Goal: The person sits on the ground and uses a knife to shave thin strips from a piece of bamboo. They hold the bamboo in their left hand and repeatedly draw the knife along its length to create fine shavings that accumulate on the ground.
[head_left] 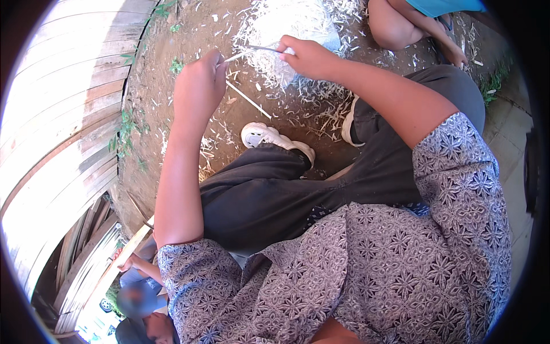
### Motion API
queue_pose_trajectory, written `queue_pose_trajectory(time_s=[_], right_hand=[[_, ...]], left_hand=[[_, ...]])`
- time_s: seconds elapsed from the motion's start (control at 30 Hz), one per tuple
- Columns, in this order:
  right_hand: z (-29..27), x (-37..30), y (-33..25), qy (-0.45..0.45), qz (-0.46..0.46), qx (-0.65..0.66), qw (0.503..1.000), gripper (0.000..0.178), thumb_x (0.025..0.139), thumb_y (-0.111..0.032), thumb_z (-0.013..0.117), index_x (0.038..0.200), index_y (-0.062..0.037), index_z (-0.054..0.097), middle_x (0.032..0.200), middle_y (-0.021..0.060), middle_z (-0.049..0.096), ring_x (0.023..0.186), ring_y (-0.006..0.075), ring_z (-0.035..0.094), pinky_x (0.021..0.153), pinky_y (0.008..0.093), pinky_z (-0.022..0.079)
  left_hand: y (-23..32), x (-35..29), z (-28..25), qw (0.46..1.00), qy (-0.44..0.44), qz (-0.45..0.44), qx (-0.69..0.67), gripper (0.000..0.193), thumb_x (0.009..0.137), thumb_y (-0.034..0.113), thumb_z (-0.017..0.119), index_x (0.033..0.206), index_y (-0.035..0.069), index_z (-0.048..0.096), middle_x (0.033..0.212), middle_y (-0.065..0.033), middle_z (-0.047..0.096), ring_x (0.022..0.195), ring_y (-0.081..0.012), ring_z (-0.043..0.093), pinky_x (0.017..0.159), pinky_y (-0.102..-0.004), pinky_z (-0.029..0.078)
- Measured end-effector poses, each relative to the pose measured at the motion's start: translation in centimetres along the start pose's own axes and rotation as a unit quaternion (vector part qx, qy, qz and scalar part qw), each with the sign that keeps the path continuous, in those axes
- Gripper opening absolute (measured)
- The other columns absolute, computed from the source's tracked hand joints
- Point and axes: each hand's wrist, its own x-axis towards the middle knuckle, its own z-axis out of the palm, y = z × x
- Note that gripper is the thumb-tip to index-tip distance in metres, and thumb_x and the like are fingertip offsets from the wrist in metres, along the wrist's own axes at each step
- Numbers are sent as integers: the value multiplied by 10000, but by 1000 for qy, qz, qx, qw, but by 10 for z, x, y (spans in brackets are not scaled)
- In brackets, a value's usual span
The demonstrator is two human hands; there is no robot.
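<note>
My left hand (200,86) is closed round a thin pale strip (240,55), likely split wood or bamboo, whose end points toward my other hand. A second pale length (248,99) slants down from beside that fist; I cannot tell whether it is the same strip. Pinched in my right hand (307,57) is a knife (264,48), its narrow grey blade reaching left to the strip's end. The fingers hide its handle. Both hands are held out over the ground, in front of my shoes.
Curled pale shavings (286,26) heap over a light sheet (327,40) at the far side. Another person's bare legs (395,26) are at far right. On the left stands a plank surface (74,74); at lower left someone holds a long wooden piece (123,258). My white shoe (269,136) rests on the dirt.
</note>
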Motion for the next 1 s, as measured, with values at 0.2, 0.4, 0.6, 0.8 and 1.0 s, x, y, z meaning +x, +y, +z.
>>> queue_pose_trajectory(time_s=[0.2,0.4,0.6,0.8,1.0], right_hand=[[8,-2,-58,-9,-21,55,998,209,1056,-278,562,1197,-124,578,691,87,598,628,196,595,635,393,470],[7,16,30,34,-9,-16,999,206,1052,-274,565,1189,-121,575,692,89,599,613,213,592,629,395,464],[-3,10,-1,31,-13,-14,999,233,1041,-290,579,1193,-114,585,734,92,622,667,218,609,652,402,476],[3,5,-45,-29,-35,32,998,239,1035,-307,588,1184,-121,595,742,101,618,688,230,613,667,411,482],[-2,15,20,-1,-1,-41,999,210,1038,-281,583,1177,-124,599,763,104,636,671,223,613,646,399,481]], left_hand=[[9,-2,-2,1000,-9,-21,17,169,944,183,680,903,32,617,725,-209,667,700,-424,667,632,-509,509],[11,-3,-4,1000,-13,-14,-5,161,945,179,674,898,36,616,742,-208,669,715,-427,666,642,-511,516],[2,1,2,1000,-5,3,11,151,944,184,672,910,45,624,753,-207,680,728,-430,673,651,-509,527],[7,-1,-2,999,-23,-21,20,147,947,191,668,921,50,636,752,-210,687,737,-425,687,659,-515,532],[-1,-2,1,1000,-16,-6,14,151,951,196,664,929,47,644,751,-215,686,740,-426,686,662,-516,534]])
